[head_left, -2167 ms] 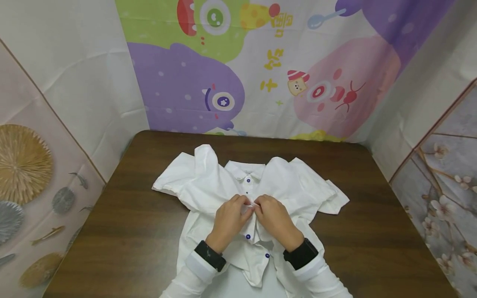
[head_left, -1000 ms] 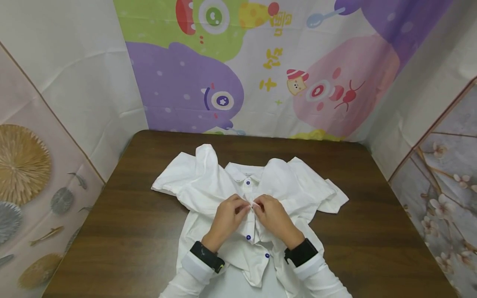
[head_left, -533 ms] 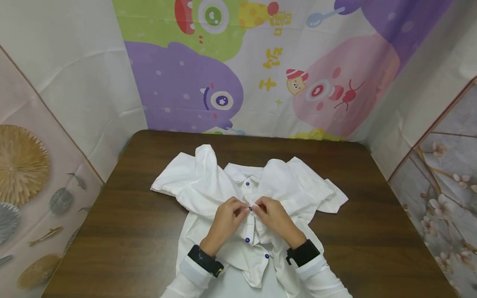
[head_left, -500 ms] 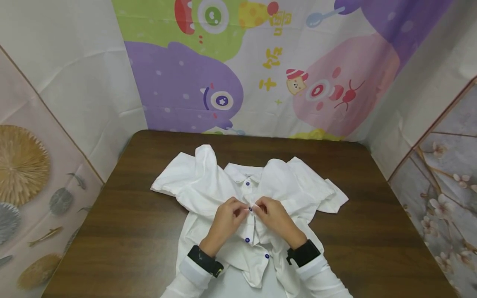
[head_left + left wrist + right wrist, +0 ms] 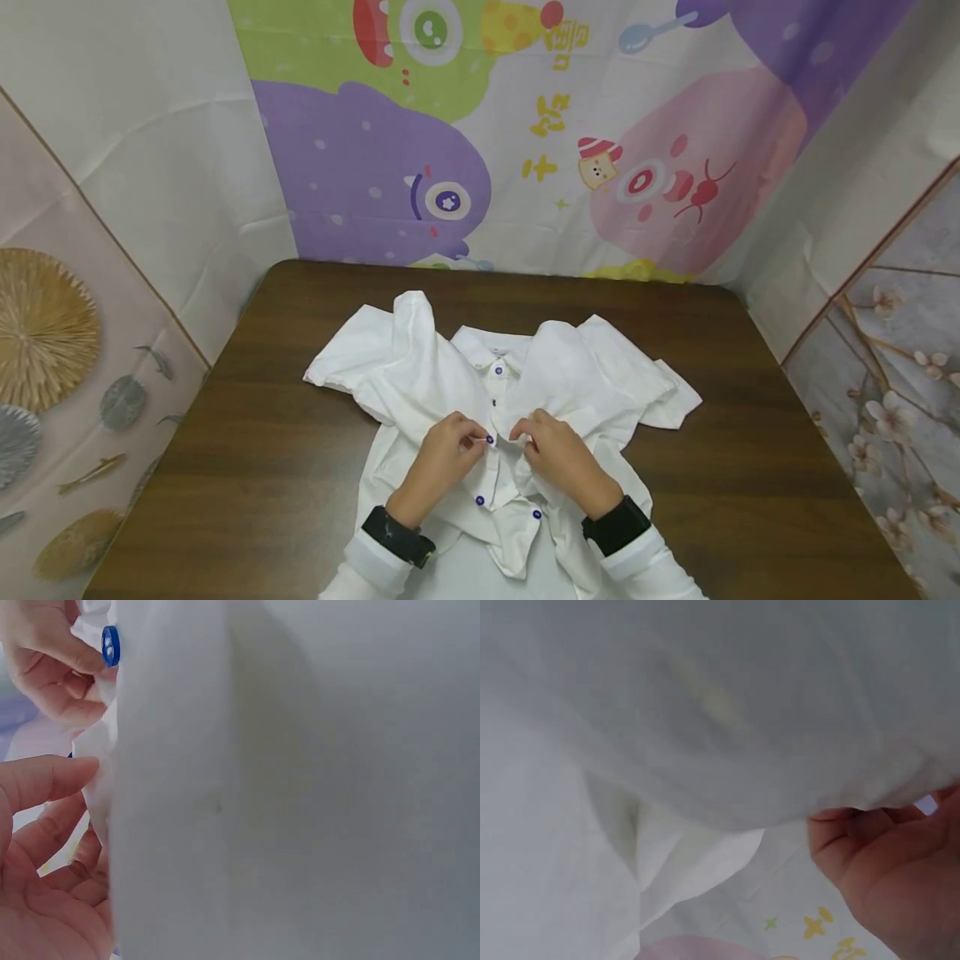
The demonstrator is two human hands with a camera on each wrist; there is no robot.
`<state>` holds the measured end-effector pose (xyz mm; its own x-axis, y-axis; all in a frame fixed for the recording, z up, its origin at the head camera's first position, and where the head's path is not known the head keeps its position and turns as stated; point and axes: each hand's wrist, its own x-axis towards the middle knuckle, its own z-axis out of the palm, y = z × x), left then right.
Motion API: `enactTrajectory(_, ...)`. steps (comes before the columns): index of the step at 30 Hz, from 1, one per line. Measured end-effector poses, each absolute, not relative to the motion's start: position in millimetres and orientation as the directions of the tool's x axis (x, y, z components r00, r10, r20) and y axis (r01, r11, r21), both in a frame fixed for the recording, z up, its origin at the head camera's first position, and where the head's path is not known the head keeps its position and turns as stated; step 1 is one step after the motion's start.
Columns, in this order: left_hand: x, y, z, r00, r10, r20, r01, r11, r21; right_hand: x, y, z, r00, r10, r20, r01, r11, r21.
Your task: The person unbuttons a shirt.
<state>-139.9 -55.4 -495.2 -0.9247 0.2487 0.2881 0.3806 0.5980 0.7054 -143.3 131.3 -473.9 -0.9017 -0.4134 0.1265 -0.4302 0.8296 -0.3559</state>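
A white short-sleeved shirt [image 5: 420, 367] with blue buttons lies on the table, collar away from me. My left hand [image 5: 442, 458] pinches the edge of its left front, right beside a blue button [image 5: 490, 439]. Across a narrow gap, my right hand [image 5: 558, 458] holds the edge of the right front between thumb and fingers. Higher up, the collar button [image 5: 498, 371] sits in the middle of the neck. Cloth fills most of the left wrist view, with a blue button [image 5: 111, 646] near the other hand's fingers. In the right wrist view, lifted cloth [image 5: 720, 750] covers part of the right fingers.
Below the hands, two more blue buttons show: one on the left placket [image 5: 480, 501] and one on the lower hem [image 5: 537, 514]. The brown wooden table [image 5: 285, 483] extends on both sides. A cartoon-printed cloth [image 5: 525, 167] hangs behind it.
My hands, earlier close together at the placket, have moved apart and slightly nearer to me. The front edges now part between them, and the button shows whole at my left fingertips.
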Motion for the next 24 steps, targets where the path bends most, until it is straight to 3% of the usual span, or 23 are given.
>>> enactTrajectory(4, -136, -55, -498, -0.926, 0.215, 0.31, 0.376, 0.574, 0.727, -143, 129, -474, -0.907, -0.402, 0.123, -0.42, 0.854, -0.306)
enactTrajectory(12, -130, -53, -496, -0.92, 0.146, 0.365, 0.386, 0.515, 0.766, -160, 104, -469, -0.881, -0.351, 0.316, -0.422, 0.887, -0.189)
enactTrajectory(18, -130, -51, -494, -0.914, 0.148, 0.378, 0.395, 0.534, 0.747, -173, 91, -474, -0.892, -0.332, 0.306, -0.358, 0.933, -0.031)
enactTrajectory(24, -129, -50, -493, -0.91, 0.149, 0.387, 0.399, 0.561, 0.725, -176, 92, -475, -0.9, -0.314, 0.301, -0.331, 0.944, -0.005)
